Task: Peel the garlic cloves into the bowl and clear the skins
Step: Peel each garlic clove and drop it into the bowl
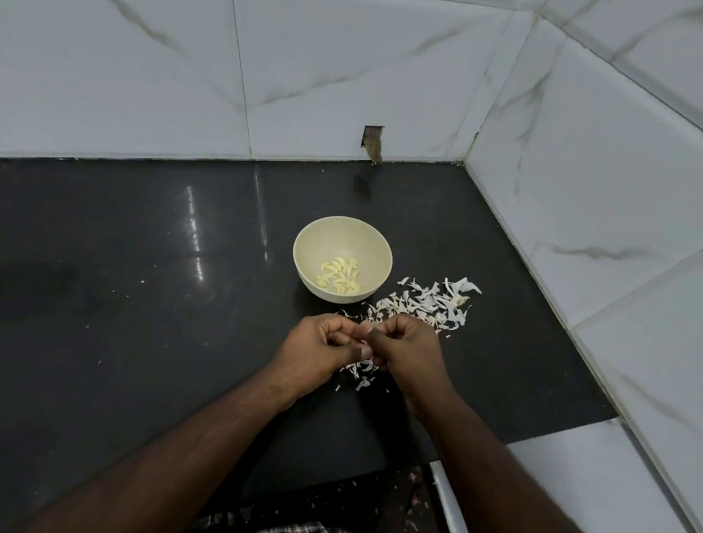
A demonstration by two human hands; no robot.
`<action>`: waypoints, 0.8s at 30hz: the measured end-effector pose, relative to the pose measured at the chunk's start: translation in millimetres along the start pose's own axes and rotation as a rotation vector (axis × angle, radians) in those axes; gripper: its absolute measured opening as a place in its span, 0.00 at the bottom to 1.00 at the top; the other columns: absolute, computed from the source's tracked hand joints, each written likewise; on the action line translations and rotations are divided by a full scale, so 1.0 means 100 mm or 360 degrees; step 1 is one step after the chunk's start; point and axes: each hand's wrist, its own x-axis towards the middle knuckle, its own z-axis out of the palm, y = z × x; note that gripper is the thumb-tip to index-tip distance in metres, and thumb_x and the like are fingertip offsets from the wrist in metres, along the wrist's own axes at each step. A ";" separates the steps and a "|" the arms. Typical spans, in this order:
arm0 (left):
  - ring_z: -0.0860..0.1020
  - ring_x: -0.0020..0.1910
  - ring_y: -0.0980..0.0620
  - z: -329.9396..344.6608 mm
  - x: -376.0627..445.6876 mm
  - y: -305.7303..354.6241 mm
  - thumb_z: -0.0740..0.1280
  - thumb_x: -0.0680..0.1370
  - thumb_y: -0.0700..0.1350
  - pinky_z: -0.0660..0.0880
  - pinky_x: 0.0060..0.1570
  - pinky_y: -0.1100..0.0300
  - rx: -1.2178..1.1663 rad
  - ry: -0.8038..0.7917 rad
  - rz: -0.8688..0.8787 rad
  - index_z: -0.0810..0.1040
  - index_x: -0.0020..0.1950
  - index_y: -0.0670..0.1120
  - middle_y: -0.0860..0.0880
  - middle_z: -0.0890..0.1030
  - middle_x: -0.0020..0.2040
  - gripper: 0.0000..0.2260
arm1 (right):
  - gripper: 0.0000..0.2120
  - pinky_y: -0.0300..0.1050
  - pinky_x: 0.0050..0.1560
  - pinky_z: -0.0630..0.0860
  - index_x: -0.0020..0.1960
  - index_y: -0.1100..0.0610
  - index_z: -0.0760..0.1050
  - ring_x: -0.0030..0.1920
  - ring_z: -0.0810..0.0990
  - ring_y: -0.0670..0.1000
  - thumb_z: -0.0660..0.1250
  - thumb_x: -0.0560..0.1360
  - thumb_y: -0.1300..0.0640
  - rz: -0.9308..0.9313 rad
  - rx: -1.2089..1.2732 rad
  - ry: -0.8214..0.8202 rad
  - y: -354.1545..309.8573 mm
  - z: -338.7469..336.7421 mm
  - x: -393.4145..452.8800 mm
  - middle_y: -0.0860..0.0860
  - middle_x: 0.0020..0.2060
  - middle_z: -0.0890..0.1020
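Note:
A cream bowl (344,234) stands on the black counter with several peeled yellowish cloves (340,276) in its bottom. To its right lies a spread of white garlic skins (426,303). In front of the bowl my left hand (318,348) and my right hand (406,350) meet fingertip to fingertip, both with curled fingers pinching a small garlic clove (365,330) that is mostly hidden between them. More loose skins (360,372) lie on the counter under the hands.
The black counter (131,270) extends far to the left. White marble-look tiled walls close it off behind and on the right, forming a corner (463,161). The counter's front edge runs just below my forearms, with skin scraps on the floor beyond.

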 end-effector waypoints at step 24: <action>0.78 0.34 0.55 -0.05 0.09 -0.03 0.76 0.75 0.45 0.75 0.38 0.58 0.0219 0.0242 -0.0025 0.85 0.41 0.50 0.46 0.84 0.36 0.03 | 0.09 0.49 0.39 0.82 0.45 0.64 0.78 0.35 0.81 0.56 0.75 0.70 0.72 0.0029 -0.0007 -0.0101 -0.03 -0.07 0.05 0.59 0.33 0.82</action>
